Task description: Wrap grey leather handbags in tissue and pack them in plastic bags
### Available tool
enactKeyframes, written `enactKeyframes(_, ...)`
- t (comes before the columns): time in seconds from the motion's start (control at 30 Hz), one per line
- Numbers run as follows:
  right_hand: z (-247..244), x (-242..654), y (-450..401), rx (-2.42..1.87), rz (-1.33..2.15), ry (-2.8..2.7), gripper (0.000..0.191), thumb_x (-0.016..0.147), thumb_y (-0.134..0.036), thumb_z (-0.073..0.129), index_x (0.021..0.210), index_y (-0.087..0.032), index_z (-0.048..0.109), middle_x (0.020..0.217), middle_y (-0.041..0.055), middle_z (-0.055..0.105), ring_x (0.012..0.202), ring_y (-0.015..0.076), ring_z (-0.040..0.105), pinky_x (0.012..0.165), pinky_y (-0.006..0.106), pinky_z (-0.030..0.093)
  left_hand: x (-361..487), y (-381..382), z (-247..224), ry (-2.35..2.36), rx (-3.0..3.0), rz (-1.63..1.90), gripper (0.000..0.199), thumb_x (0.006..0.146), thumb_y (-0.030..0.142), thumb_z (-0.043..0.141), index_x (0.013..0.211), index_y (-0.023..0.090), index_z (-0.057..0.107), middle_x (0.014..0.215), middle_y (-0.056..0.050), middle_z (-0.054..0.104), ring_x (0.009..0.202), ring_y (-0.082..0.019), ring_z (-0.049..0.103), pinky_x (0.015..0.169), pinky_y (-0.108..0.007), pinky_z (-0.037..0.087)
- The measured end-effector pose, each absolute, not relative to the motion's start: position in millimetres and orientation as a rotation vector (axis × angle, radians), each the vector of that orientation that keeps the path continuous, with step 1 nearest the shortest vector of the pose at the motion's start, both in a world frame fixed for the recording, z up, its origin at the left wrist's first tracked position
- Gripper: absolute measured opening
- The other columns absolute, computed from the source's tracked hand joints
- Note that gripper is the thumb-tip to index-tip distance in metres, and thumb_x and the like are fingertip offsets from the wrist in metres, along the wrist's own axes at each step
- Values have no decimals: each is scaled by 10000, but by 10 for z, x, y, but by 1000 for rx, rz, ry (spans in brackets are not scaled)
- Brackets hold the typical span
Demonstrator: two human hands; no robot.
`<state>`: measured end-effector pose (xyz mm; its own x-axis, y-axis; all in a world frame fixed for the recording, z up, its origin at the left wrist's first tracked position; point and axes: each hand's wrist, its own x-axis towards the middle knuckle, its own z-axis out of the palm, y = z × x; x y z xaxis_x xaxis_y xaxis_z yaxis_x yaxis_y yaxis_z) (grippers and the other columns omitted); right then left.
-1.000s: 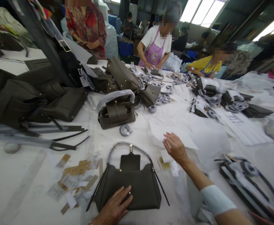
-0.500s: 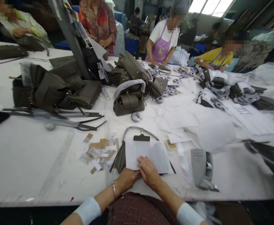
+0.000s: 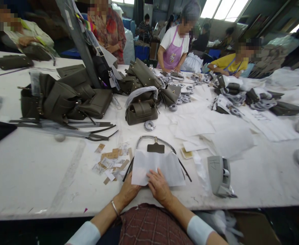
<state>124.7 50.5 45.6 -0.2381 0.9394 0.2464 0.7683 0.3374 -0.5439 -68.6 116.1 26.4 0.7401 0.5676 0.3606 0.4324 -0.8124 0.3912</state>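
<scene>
1. Holding the left hand (image 3: 129, 190) at the lower left corner of the white sheet (image 3: 158, 161), with fingers mostly hidden; cannot tell whether pinching.
2. Shifting the sheet left since half a second ago, so covering nearly all the front of the olive bag (image 3: 156, 148) lying on the table (image 3: 42, 163), leaving its top end bare.
3. Resting the right hand (image 3: 159, 185) on the sheet's lower middle, with fingers slightly spread.

Glaring windows (image 3: 224, 10) (blown white), dim distance, blurry right edge
</scene>
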Motion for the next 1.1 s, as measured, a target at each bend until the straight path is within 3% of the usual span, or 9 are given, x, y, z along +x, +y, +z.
enactKeyframes(0.1, 429, 1272, 490, -1475, 425, -2111, 311, 847, -69, 501, 1123, -192, 578, 1187, 118, 675, 1270, 246, 517, 1149, 582, 242, -905, 1240, 422, 697, 2679, 747, 389, 963, 182, 420, 1334, 203, 535, 1236, -96, 656, 1213, -225, 570, 1040, -437, 478)
enactKeyframes(0.27, 389, 1238, 495, -1499, 458, -2114, 242, 836, -53, 495, 1009, -198, 582, 1264, 120, 636, 1307, 244, 481, 1163, 588, 195, -995, 1321, 988, 963, 2524, 936, 363, 950, 114, 412, 1265, 209, 566, 1231, -91, 640, 1190, -203, 579, 1008, -385, 489)
enactKeyframes(0.37, 418, 1233, 496, -1511, 496, -2095, 300, 839, -70, 505, 1105, -193, 572, 1260, 127, 631, 1290, 250, 492, 1158, 599, 193, -603, 1331, 1168, 736, 2419, 849, 346, 944, 115, 426, 1245, 203, 571, 1228, -86, 638, 1206, -196, 555, 1038, -383, 462)
enactKeyframes(0.47, 496, 1268, 502, -1478, 577, -2040, 335, 858, -160, 562, 1192, -188, 559, 1219, 128, 644, 1241, 261, 526, 1148, 591, 232, -200, 1351, 973, 706, 2219, 665, 316, 939, 112, 399, 1165, 189, 606, 1116, -66, 678, 1073, -172, 617, 979, -344, 505)
enactKeyframes(0.53, 545, 1320, 526, -1450, 619, -1963, 202, 890, -211, 558, 1083, -207, 615, 1177, 105, 666, 1201, 253, 556, 1133, 550, 295, -81, 1360, 707, 845, 2072, 599, 296, 925, 98, 405, 1112, 182, 618, 1030, -58, 689, 968, -163, 645, 897, -320, 541)
enactKeyframes(0.67, 569, 1487, 656, -1622, 549, -1628, 160, 942, -238, 494, 935, -211, 652, 1015, 87, 702, 991, 210, 642, 910, 376, 515, -124, 1299, 303, 849, 2100, 590, 305, 905, 72, 462, 1157, 199, 579, 1108, -56, 653, 1044, -176, 604, 943, -349, 508)
enactKeyframes(0.77, 547, 1632, 787, -1759, 494, -1655, 124, 907, -213, 542, 878, -204, 662, 876, 68, 690, 862, 209, 630, 783, 336, 525, -137, 1220, 269, 868, 2282, 538, 317, 913, 70, 474, 1190, 207, 540, 1141, -53, 623, 1077, -188, 570, 965, -370, 483)
enactKeyframes(0.97, 555, 1782, 888, -1814, 393, -2074, 111, 877, -192, 618, 931, -244, 699, 920, 35, 702, 903, 203, 603, 850, 350, 468, 93, 1196, 439, 962, 2662, 146, 185, 918, 70, 465, 1051, 149, 568, 963, -69, 615, 894, -215, 578, 802, -353, 495)
enactKeyframes(1.1, 508, 1752, 816, -1891, 167, -2115, 165, 896, -238, 617, 1027, -291, 702, 1049, 35, 714, 1072, 241, 589, 1055, 464, 342, 152, 1244, 480, 1005, 2674, 133, 146, 925, 101, 473, 1023, 154, 568, 935, -74, 601, 889, -224, 564, 761, -347, 467)
